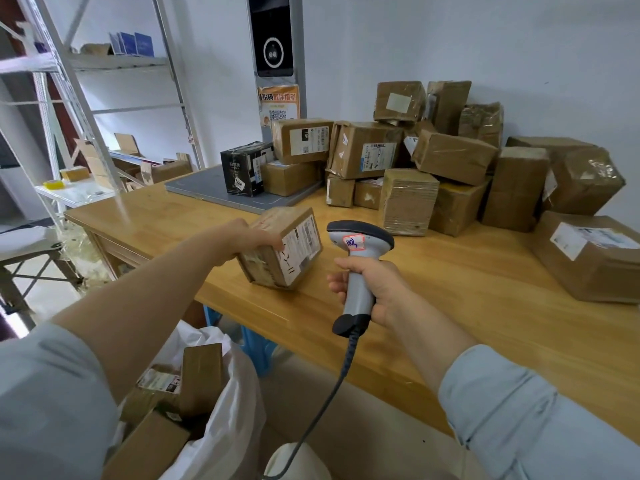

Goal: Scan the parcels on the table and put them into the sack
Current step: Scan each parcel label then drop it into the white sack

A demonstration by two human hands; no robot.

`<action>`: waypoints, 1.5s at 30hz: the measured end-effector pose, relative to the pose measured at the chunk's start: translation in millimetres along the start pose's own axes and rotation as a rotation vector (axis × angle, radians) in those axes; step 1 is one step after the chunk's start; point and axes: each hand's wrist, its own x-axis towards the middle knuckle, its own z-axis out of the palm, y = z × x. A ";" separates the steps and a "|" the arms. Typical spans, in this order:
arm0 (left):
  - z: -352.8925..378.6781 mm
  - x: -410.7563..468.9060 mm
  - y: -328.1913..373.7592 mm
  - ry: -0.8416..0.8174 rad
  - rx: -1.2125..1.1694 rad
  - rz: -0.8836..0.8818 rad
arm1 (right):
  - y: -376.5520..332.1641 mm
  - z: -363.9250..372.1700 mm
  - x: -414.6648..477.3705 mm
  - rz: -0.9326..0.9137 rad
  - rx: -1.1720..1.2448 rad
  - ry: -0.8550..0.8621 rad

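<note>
1 tilted parcel (289, 249) in left hand (244, 241), scanner (358, 285) in right hand (379, 289).

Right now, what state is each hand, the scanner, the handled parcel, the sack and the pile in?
left hand, grips the parcel's top.
parcel, tilted on the table, label side showing.
right hand, holds the scanner's handle.
scanner, upright beside the parcel, not touching it.
sack, open, boxes already inside.
pile of parcels, stacked at the table's back, untouched.
</note>
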 end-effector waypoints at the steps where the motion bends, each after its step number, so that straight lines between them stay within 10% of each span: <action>1: -2.6 -0.2 -5.9 0.006 -0.121 0.005 | -0.2 1.9 -1.1 -0.009 0.020 -0.014; 7: -9.5 -10.2 -32.7 0.050 -0.519 0.107 | -9.5 20.8 -12.1 -0.082 0.081 -0.106; 45: -47.4 3.9 -82.4 0.312 -0.518 0.223 | -15.8 70.6 -35.7 -0.235 -0.041 -0.139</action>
